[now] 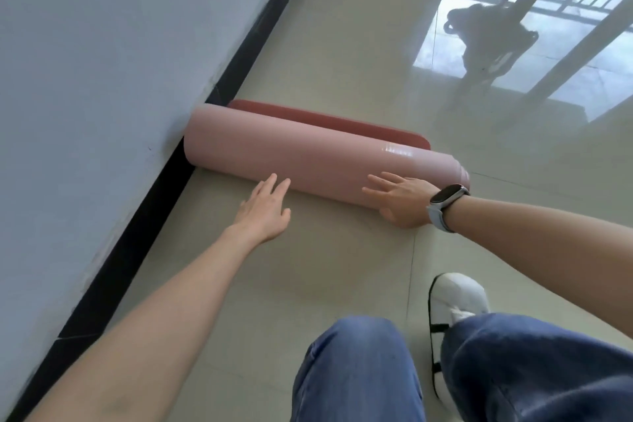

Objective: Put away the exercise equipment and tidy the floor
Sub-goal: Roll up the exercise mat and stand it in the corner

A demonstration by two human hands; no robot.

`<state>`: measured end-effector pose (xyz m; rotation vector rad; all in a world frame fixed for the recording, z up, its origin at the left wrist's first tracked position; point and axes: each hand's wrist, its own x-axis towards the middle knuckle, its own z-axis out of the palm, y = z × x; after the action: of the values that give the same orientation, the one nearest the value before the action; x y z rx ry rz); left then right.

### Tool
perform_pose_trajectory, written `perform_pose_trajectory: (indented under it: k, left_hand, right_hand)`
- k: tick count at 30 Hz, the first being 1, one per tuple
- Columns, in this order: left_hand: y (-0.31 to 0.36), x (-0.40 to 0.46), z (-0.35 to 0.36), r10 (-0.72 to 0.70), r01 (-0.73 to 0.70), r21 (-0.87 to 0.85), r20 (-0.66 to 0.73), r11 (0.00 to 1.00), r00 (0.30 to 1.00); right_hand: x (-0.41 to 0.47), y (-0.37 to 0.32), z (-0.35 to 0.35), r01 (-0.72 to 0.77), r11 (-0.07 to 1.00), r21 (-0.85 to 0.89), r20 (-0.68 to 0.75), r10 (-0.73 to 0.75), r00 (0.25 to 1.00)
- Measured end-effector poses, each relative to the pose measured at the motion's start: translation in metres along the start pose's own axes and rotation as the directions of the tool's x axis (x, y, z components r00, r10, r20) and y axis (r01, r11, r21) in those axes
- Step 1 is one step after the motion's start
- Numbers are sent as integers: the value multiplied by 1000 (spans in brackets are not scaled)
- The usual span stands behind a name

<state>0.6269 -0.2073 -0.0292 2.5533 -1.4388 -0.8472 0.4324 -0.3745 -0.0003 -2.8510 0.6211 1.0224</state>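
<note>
Pink yoga mat [301, 161] is nearly all rolled up on the floor [342, 267], left end against the wall [102, 62]. Left hand [265, 211] flat and open, fingertips touching it; right hand [399, 199] spread on the roll, thumb hidden underneath

My right hand [402, 200] lies flat on the pink mat roll [308, 161], fingers spread; my left hand [265, 209] touches its near side, open. The roll's far end meets the black baseboard [144, 229].
</note>
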Motion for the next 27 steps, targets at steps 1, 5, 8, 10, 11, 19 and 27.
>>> perform_pose_trajectory:
  k: [1,5,8,10,11,19,27]
  left_hand:
    - [5,3,1,-1,1,-4,7,1000,1000]
    - [24,20,8,-10,9,19,29,1000,1000]
    - [37,37,19,-21,17,49,74,999,997]
    - [48,52,29,-13,6,98,76,995,997]
    - [54,61,34,1,-10,133,66,991,998]
    - [111,142,51,32,-11,310,-60,951,998]
    - [134,223,13,6,19,324,-77,946,997]
  right_hand:
    - [3,3,3,6,1000,-9,6,-6,1000]
    - [22,18,13,76,997,-33,27,-75,997]
    - [38,26,30,98,992,-74,12,-98,995]
    - [53,37,43,97,993,-69,-43,-100,994]
    - [59,45,46,111,992,-67,-107,-118,987]
    - [124,141,13,246,938,244,-318,-163,934]
    - [161,250,-6,86,726,682,-152,26,988]
